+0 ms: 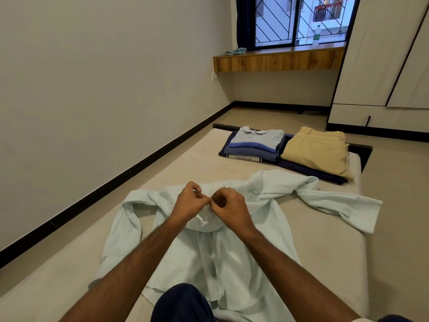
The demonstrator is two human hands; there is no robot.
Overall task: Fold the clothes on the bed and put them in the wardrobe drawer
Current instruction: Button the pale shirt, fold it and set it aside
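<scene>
A pale mint button-up shirt (232, 252) lies spread on the bed (325, 252), front up, both sleeves flung out to the sides. My left hand (189, 202) and my right hand (228, 209) meet at the shirt's collar, each pinching the fabric near the top of the placket. At the bed's far end sits a folded stack of shirts (253, 145) topped by a grey-and-blue polo, with folded beige trousers (316, 151) to its right on a dark navy garment (311, 171). The white wardrobe (380, 66) stands at the right, its drawer (362, 117) shut.
A white wall with a black skirting runs along the bed's left side. A wooden window ledge (278, 59) holds a crumpled cloth (235, 51) and a bottle (316, 35). Tiled floor lies between bed and wardrobe. My dark-trousered knee (183, 303) rests on the shirt's hem.
</scene>
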